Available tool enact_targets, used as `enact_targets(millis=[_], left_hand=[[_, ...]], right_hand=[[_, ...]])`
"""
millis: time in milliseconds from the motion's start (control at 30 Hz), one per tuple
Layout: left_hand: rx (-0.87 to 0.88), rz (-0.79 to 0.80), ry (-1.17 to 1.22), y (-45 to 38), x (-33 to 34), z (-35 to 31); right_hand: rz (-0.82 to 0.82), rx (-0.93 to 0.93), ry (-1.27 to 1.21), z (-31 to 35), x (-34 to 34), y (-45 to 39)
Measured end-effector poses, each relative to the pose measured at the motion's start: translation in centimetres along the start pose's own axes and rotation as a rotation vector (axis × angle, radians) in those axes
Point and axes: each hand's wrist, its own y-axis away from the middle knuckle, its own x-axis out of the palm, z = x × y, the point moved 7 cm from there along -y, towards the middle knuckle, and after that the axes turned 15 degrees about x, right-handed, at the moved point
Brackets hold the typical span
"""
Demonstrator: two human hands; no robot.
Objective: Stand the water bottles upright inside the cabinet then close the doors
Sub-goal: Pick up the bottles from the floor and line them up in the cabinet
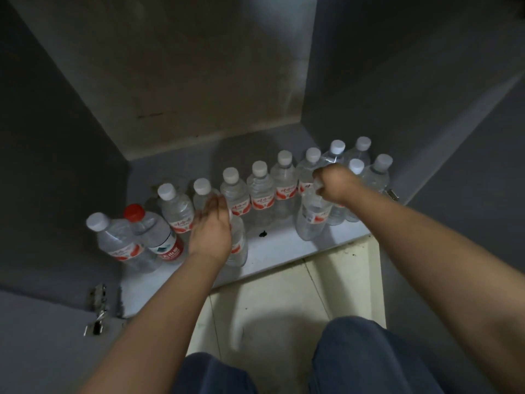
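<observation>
Several clear water bottles with white caps and red-and-white labels stand upright in a row [260,189] on the cabinet's grey floor [272,248]. One bottle with a red cap [154,231] stands near the left end. My left hand [210,228] is closed around the top of a front bottle [238,243], hiding its cap. My right hand [335,184] grips the cap end of another front bottle [312,220], which stands upright near the right end.
The cabinet's grey side walls and stained back panel [199,89] enclose the shelf. Both doors are swung open, with hinges at the lower left [98,308] and right [393,193]. A dark speck [263,234] lies on the shelf. Pale floor tiles [284,302] and my knees are below.
</observation>
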Motion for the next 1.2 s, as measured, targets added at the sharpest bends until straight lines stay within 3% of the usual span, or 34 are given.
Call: enact_targets(millis=[200, 500, 667, 833, 1200], left_hand=[[-0.047, 0.014, 0.13, 0.2, 0.6, 0.1], [-0.008, -0.044, 0.142, -0.9, -0.8, -3.4], [-0.033, -0.076, 0.227, -4.9, -1.6, -6.2], [-0.024, -0.089, 0.301, -8.0, -0.7, -8.8], [0.067, -0.084, 0.345, -11.4, 0.1, -10.3]], right_hand=[[-0.018, 0.022, 0.012, -1.4, 0.2, -1.3], [0.02, 0.022, 0.029, -1.7, 1.1, -2.2], [-0.155, 0.09, -0.136, -2.2, 0.7, -0.6], [-0.097, 0.095, -0.371, -2.8, 2.8, -0.2], [-0.052, 0.109, -0.511, -2.8, 3.5, -0.6]])
